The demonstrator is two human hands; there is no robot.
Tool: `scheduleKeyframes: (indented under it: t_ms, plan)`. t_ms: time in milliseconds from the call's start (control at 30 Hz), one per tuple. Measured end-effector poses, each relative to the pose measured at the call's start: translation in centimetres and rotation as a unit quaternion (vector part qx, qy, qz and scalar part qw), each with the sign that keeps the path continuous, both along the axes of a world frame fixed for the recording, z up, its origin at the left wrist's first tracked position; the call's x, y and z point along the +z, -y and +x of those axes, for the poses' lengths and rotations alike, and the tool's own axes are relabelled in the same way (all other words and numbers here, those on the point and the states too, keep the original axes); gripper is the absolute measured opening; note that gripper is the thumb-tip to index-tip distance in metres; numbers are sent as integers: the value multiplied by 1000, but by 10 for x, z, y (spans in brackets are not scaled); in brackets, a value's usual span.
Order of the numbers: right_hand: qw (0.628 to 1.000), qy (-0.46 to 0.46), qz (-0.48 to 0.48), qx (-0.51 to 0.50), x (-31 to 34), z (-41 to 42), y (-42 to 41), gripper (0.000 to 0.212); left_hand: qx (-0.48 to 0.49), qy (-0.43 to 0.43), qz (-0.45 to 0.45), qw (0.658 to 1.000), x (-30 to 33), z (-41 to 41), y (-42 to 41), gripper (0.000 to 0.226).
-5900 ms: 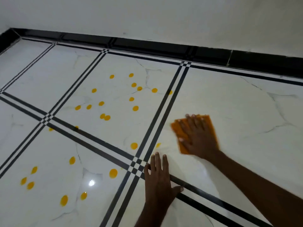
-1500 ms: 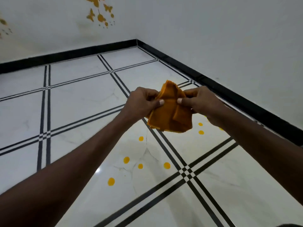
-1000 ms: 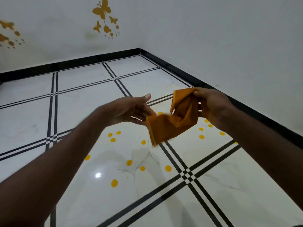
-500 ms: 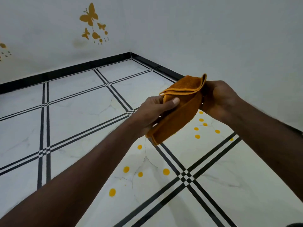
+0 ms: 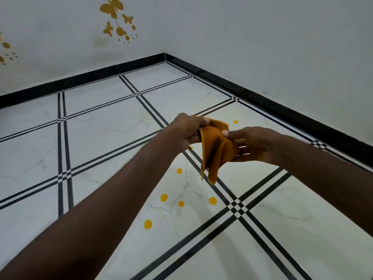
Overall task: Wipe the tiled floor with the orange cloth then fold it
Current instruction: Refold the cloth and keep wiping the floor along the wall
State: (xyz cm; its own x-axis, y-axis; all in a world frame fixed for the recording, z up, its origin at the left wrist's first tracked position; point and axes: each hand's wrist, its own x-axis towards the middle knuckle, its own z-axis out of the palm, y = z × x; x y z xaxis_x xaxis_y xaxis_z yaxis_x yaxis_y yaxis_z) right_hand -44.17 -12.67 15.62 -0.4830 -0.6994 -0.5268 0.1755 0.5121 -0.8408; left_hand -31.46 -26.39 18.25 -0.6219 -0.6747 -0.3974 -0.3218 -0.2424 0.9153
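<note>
The orange cloth (image 5: 215, 150) hangs in the air between both hands, folded into layers with a loose corner pointing down. My left hand (image 5: 186, 131) grips its upper left edge, thumb on top. My right hand (image 5: 255, 145) holds the cloth's right side, thumb and fingers pinching the fabric. Below lies the tiled floor (image 5: 101, 142), white marble-look tiles with black double lines.
Several yellow dots (image 5: 163, 197) mark the tile beneath the cloth. A black skirting (image 5: 282, 112) runs along two white walls that meet in a corner. Yellow butterfly stickers (image 5: 112, 8) decorate the left wall.
Since 5.9 s ago the cloth left the floor and is held up in both hands. In the last half second the hands lowered and the cloth's folded layers now hang downward.
</note>
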Motion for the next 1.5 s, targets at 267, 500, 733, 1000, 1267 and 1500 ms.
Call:
scheduleKeyframes:
  t_ms: [267,500,733,1000,1267,1500]
  plan:
    - [981,-184,42,-39,-13,-5,5,19,-98,65,-131,984,-13,9,17,62]
    - [989,14,-69,-133,-16,-8,1,24,-71,106,-101,987,-16,2,31,38]
    - [999,9,0,-50,-28,-8,-2,26,-149,95,-58,982,-19,2,37,78]
    - [981,-123,-82,-122,-34,-15,-1,14,-162,112,-209,958,-37,5,44,34]
    - [934,-322,-145,-58,-26,-15,5,20,-170,74,-242,952,-37,26,58,27]
    - [909,-408,-81,40,-37,-8,9,11,-166,121,-306,930,-48,45,65,23]
